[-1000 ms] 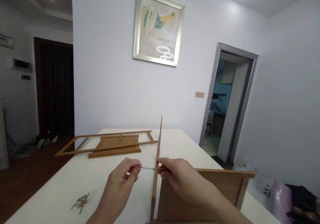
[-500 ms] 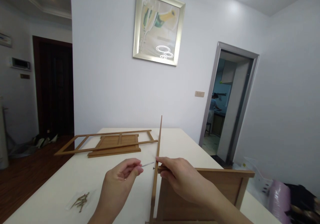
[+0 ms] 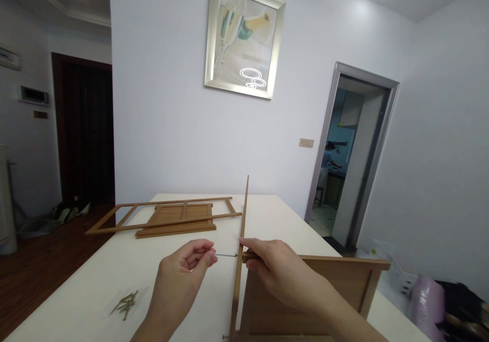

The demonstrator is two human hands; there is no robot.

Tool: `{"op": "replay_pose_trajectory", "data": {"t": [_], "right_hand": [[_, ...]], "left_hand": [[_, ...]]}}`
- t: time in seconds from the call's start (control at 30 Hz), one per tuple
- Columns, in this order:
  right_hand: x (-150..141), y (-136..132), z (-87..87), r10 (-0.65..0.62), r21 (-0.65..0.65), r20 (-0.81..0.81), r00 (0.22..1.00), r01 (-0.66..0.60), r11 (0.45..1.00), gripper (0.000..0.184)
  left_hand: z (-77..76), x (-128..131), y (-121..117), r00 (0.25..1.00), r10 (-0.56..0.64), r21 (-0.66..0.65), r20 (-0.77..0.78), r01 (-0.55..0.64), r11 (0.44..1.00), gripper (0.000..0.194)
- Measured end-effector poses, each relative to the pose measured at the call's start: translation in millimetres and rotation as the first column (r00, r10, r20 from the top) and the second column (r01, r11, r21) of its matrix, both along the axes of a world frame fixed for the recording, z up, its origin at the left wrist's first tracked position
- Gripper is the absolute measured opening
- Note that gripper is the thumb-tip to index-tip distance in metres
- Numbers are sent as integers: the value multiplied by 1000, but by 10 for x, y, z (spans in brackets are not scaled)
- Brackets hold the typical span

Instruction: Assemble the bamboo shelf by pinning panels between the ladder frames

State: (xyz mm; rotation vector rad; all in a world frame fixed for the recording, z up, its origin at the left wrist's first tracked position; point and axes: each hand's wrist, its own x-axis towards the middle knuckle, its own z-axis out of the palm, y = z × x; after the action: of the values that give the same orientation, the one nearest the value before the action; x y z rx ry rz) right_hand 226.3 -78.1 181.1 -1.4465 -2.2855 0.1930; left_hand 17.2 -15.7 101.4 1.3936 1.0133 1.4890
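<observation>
My left hand [image 3: 187, 270] pinches a thin metal rod, probably a hex key [image 3: 226, 255]; its other end is hidden in my fingers. The rod's tip meets a screw head [image 3: 236, 255] at the side of a long wooden frame [image 3: 236, 287]. On the far side of that frame, my right hand [image 3: 277, 268] grips the joint between it and the top rail of a wooden panel [image 3: 317, 301]. Its forefinger rests on the frame's edge. Another screw [image 3: 225, 338] sticks out from the frame lower down.
Several screws [image 3: 126, 304] lie on a clear plastic bag on the white table [image 3: 87, 286]. At the back left, an open wooden frame [image 3: 126, 228] rests over a second panel [image 3: 164, 215]. A person [image 3: 329, 158] stands beyond the doorway at right.
The rod in my left hand has swung level and come up against the screw head, where before its tip was apart from it. My right hand keeps its grip.
</observation>
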Motion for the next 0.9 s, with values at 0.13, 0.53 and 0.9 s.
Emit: {"op": "replay_pose_trajectory", "data": {"t": [0.13, 0.53, 0.9], "right_hand": [[-3, -4, 8, -6, -1, 14, 1000, 6, 1000, 43], [-20, -12, 42, -12, -13, 11, 1000, 12, 1000, 45], [-18, -17, 50, -11, -25, -3, 1000, 11, 1000, 44]], "left_hand": [[-47, 8, 17, 1000, 16, 17, -20, -16, 1000, 31], [95, 61, -96, 998, 27, -6, 53, -27, 1000, 35], [168, 51, -79, 999, -23, -90, 41, 27, 996, 37]]}}
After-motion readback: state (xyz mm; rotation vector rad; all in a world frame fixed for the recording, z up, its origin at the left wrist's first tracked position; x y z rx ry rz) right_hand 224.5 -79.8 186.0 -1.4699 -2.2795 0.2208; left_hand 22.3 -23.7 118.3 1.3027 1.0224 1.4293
